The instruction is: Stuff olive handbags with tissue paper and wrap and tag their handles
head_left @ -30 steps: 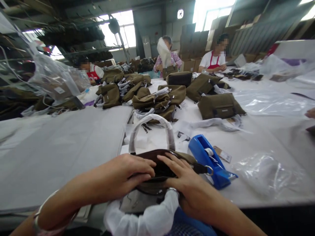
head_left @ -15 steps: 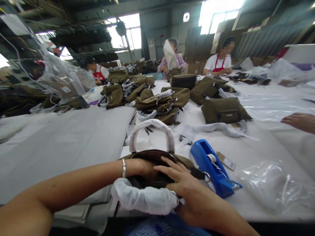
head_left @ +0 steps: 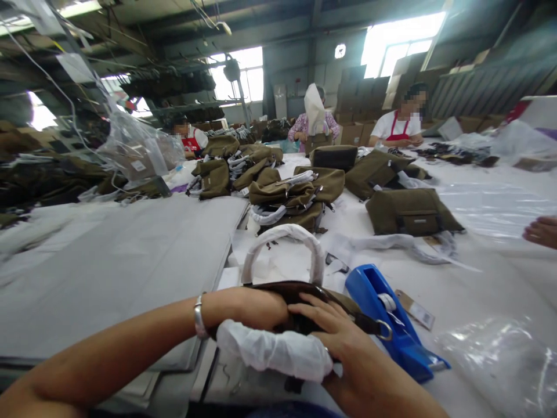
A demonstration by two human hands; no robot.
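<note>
An olive-brown handbag (head_left: 348, 303) stands at the table's near edge, its zipped top open. Both of its handles are wrapped in white paper: the far handle (head_left: 285, 232) arches upright, while the near handle (head_left: 274, 351) droops toward me. My left hand (head_left: 261, 307) reaches into the bag's mouth, and its fingers are hidden inside. Across the right side of the opening lies my right hand (head_left: 333, 331), fingers stretched out and spread over the rim, beside the end of the near handle. A blue tape dispenser (head_left: 391, 319) stands just right of the bag.
Left lies a stack of pale sheets (head_left: 130, 261). Ahead are piled olive bags (head_left: 296, 191) and a flap bag (head_left: 404, 212). A paper tag (head_left: 415, 309) and clear plastic (head_left: 496, 360) lie right. A co-worker's hand (head_left: 542, 231) shows at the right edge; several people work across the table.
The view has shifted, so the scene sits lower and further right. My left hand has moved right inside the bag's mouth. The co-worker's hand at the right edge has drawn partly out of view.
</note>
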